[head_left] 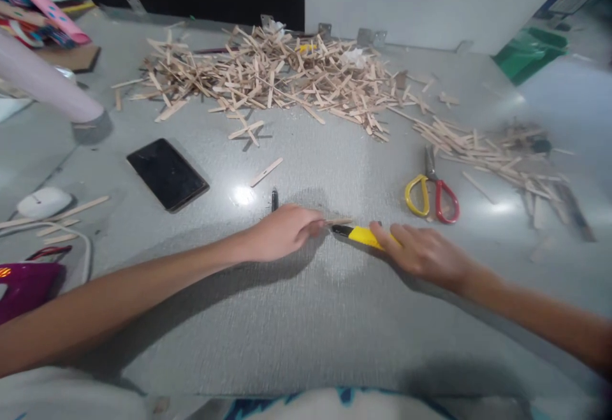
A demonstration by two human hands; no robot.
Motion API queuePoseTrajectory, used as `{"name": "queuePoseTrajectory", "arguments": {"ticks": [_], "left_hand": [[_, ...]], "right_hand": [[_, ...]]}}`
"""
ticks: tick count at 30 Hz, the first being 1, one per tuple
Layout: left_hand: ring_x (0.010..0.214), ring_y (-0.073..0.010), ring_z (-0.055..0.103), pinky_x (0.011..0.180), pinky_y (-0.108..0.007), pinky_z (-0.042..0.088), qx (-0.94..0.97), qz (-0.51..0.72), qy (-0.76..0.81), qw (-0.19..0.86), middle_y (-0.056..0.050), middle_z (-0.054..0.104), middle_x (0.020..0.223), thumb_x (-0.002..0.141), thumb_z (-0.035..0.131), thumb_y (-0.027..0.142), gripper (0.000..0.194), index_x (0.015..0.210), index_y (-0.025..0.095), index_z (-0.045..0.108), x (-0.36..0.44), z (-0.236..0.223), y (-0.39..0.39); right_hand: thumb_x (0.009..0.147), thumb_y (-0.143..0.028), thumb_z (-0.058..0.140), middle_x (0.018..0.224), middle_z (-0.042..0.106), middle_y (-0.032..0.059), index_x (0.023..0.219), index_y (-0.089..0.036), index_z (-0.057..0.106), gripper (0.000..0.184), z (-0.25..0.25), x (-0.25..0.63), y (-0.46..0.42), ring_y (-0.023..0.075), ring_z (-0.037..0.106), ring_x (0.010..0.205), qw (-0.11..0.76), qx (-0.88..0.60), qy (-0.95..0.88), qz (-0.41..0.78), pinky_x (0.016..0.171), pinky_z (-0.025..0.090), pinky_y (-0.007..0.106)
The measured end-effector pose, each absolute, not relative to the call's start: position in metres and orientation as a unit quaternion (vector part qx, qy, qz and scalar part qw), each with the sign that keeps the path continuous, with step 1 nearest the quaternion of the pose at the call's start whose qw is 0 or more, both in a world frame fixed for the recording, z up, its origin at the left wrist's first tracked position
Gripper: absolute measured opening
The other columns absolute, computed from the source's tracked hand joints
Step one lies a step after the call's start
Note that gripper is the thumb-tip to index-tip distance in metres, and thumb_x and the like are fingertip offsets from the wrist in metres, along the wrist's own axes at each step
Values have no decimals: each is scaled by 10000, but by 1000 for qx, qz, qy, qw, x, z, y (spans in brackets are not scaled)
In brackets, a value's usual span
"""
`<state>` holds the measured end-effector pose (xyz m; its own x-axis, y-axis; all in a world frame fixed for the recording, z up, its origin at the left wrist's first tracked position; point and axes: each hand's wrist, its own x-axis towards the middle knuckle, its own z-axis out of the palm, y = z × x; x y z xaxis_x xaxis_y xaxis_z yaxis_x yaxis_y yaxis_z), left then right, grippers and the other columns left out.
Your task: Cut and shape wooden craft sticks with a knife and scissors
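Near the middle of the grey table, my left hand (287, 232) is closed, pinching a short wooden craft stick (340, 221) that juts out to the right. My right hand (425, 251) is wrapped round the handle of a yellow and black utility knife (364, 236). The knife's black front end points left and lies close to the stick and my left fingertips; its blade is too small to make out. Just beyond my left hand lies a black pen (274, 199), partly hidden by that hand. A loose craft stick (266, 172) with a dark mark rests behind it.
A large heap of craft sticks (268, 76) spreads along the back, with more sticks (478, 146) at right. Scissors (431, 190) with yellow and red handles lie right of centre. To the left are a phone (167, 173), a white mouse (44, 202) and a purple device (31, 287).
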<state>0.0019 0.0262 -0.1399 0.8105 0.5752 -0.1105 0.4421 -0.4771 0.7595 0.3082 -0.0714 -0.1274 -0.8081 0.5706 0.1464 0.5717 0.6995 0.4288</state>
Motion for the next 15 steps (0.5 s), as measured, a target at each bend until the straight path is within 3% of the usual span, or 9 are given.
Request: {"name": "queuePoseTrajectory", "arguments": {"ticks": [5, 10, 15], "left_hand": [[508, -118, 521, 593, -260, 350, 829, 71, 303, 465, 44, 558, 595, 1080, 435, 201, 281, 827, 208, 558, 3, -133, 26], [487, -103, 596, 521, -244, 442, 729, 68, 344, 588, 23, 650, 756, 1168, 418, 481, 389, 970, 194, 591, 1, -130, 27], [578, -120, 677, 570, -256, 523, 673, 154, 342, 638, -26, 728, 951, 1147, 475, 599, 467, 1350, 197, 598, 1, -140, 25]], "right_hand": [[1146, -92, 387, 797, 720, 50, 1413, -44, 628, 363, -136, 322, -66, 191, 658, 580, 15, -339, -926, -165, 500, 377, 339], [1194, -346, 442, 877, 789, 81, 1399, -151, 671, 364, -132, 316, -71, 208, 711, 666, 95, -414, -905, -11, 572, 491, 302], [1178, -369, 497, 1006, 824, 85, 1371, -199, 676, 313, -126, 307, -72, 221, 770, 803, 160, -481, -842, 187, 704, 582, 310]]}}
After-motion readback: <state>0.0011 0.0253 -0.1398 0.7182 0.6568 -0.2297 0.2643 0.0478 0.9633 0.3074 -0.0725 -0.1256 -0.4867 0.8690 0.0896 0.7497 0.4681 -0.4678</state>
